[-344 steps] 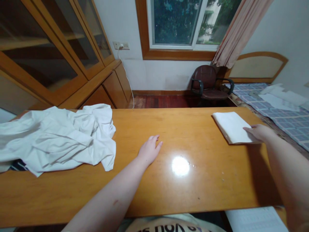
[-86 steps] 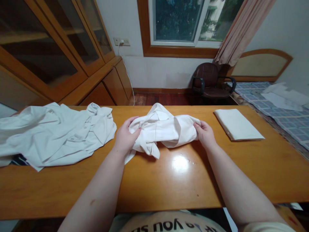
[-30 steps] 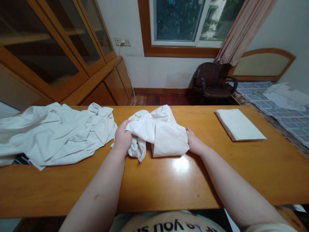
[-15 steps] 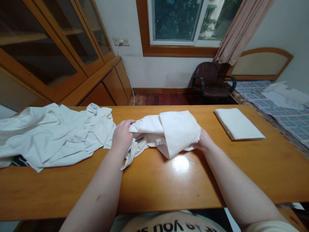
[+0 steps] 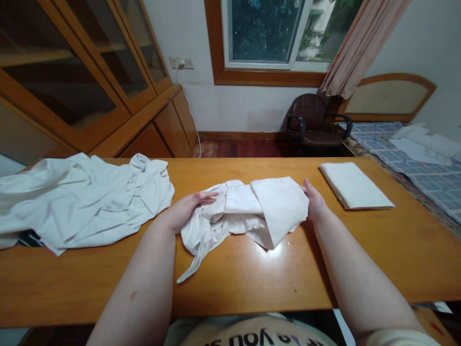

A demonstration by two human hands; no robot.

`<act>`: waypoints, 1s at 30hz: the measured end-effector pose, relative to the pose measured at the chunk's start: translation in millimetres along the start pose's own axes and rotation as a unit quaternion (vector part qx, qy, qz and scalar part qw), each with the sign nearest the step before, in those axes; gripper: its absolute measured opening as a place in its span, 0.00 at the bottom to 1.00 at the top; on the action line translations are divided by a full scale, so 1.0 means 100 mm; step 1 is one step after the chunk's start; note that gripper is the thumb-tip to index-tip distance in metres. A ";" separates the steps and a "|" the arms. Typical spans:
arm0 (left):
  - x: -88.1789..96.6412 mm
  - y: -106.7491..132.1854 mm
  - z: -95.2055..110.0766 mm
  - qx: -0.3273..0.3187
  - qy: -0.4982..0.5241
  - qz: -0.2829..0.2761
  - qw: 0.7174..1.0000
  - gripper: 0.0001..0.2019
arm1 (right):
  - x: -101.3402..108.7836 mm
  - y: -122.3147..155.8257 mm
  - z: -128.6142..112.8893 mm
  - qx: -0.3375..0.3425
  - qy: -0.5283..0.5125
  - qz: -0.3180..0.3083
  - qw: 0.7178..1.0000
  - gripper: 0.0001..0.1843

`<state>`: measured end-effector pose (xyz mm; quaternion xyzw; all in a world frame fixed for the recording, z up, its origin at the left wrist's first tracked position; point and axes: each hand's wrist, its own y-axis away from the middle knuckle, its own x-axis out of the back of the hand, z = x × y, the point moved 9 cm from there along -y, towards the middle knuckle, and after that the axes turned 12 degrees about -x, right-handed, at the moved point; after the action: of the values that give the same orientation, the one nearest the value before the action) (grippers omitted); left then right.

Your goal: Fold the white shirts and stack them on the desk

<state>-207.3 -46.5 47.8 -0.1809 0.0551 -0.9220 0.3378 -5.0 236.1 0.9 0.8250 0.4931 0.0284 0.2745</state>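
Note:
A crumpled white garment (image 5: 281, 204) lies partly folded on the wooden table in front of me, with a narrow strip of it trailing toward the near left. On its left end rests my left hand (image 5: 190, 206), fingers stretched out over the fabric. My right hand (image 5: 315, 202) is against the garment's right end, thumb raised and apart; its fingertips are partly hidden by the cloth. Farther left, a white buttoned shirt (image 5: 90, 202) is spread loosely, a dark striped patch showing at its lower edge.
On the right of the table (image 5: 252, 288) lies a neatly folded white cloth (image 5: 356, 185). Beyond the table stand a brown armchair (image 5: 309, 115) and a bed (image 5: 425, 168) with a checked cover. A glass-fronted cabinet (image 5: 126, 108) is at the left.
The garment has come down onto the table, a little nearer and to the right. My left hand has loosened from a grip to stretched fingers; my right thumb has lifted away.

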 end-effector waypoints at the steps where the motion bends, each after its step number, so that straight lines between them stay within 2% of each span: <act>1: 0.08 -0.01 -0.02 0.007 -0.032 0.034 0.999 0.32 | -0.02 0.02 0.03 -0.016 0.008 -0.018 1.000 0.34; 3: 0.23 -0.02 -0.01 0.010 -0.183 0.084 0.979 0.31 | -0.06 0.08 0.12 -0.059 0.023 -0.046 0.997 0.30; 4: 0.27 -0.04 0.01 0.018 -0.273 0.085 0.958 0.29 | -0.08 0.10 0.16 -0.082 0.038 -0.059 0.994 0.27; 6: 0.24 -0.06 -0.05 0.055 -0.397 0.030 0.916 0.27 | -0.14 0.16 0.24 -0.121 0.078 -0.090 0.986 0.24; 7: 0.19 -0.06 -0.12 0.078 -0.418 -0.012 0.905 0.27 | -0.17 0.19 0.26 -0.131 0.101 -0.107 0.980 0.22; 9: 0.11 -0.05 -0.20 0.102 -0.414 -0.071 0.902 0.24 | -0.24 0.22 0.27 -0.134 0.141 -0.133 0.972 0.20; 11: 0.08 -0.07 -0.15 0.074 -0.402 -0.074 0.910 0.17 | -0.26 0.23 0.22 -0.111 0.155 -0.135 0.972 0.20; 12: 0.09 -0.08 -0.07 0.044 -0.399 -0.054 0.914 0.14 | -0.26 0.23 0.18 -0.092 0.152 -0.128 0.976 0.20; 14: 0.18 -0.09 0.14 -0.029 -0.394 0.020 0.918 0.11 | -0.24 0.22 0.08 -0.045 0.124 -0.104 0.986 0.20; 17: 0.43 -0.01 0.40 -0.109 -0.401 0.175 0.893 0.11 | -0.16 0.19 -0.08 0.036 0.060 -0.050 0.996 0.21; 19: 0.60 0.08 0.42 -0.109 -0.416 0.261 0.864 0.12 | -0.10 0.12 -0.11 0.056 0.024 -0.010 0.998 0.27; 21: 0.70 0.09 0.27 -0.064 -0.434 0.282 0.853 0.17 | -0.02 0.02 -0.04 0.027 -0.004 0.030 0.999 0.30; 24: 0.71 0.02 -0.04 0.029 -0.457 0.224 0.860 0.22 | 0.08 -0.09 0.12 -0.049 -0.037 0.059 0.996 0.20; 26: 0.66 -0.01 -0.09 0.049 -0.471 0.192 0.860 0.23 | 0.10 -0.11 0.15 -0.059 -0.024 0.054 0.997 0.17; 28: 0.52 -0.04 0.06 0.006 -0.475 0.158 0.866 0.23 | 0.09 -0.09 0.11 -0.042 0.039 0.051 0.997 0.19; 30: 0.23 -0.06 0.27 -0.071 -0.440 0.064 0.893 0.22 | 0.05 -0.07 0.09 -0.024 0.125 0.050 0.991 0.25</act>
<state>-216.9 -55.9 80.7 -0.5878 -0.0220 -0.7180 0.3723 -5.7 238.6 -11.4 0.8319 0.4809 0.1566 0.2285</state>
